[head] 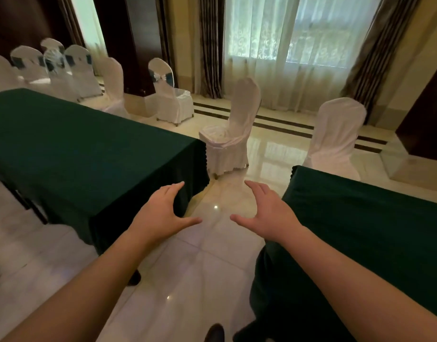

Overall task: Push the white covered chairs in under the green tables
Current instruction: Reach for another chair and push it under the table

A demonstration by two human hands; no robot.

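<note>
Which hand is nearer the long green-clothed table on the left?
Left. The left hand hovers over that long green-clothed table's corner drape; the right hand hangs across the aisle.

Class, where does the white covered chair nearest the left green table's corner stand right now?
Head view, centre: the chair stands on the floor just beyond the left green table's far right corner.

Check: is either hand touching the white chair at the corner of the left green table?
Apart. The head view shows the left hand and right hand open in mid-air, with bare floor between them and the white chair.
</note>
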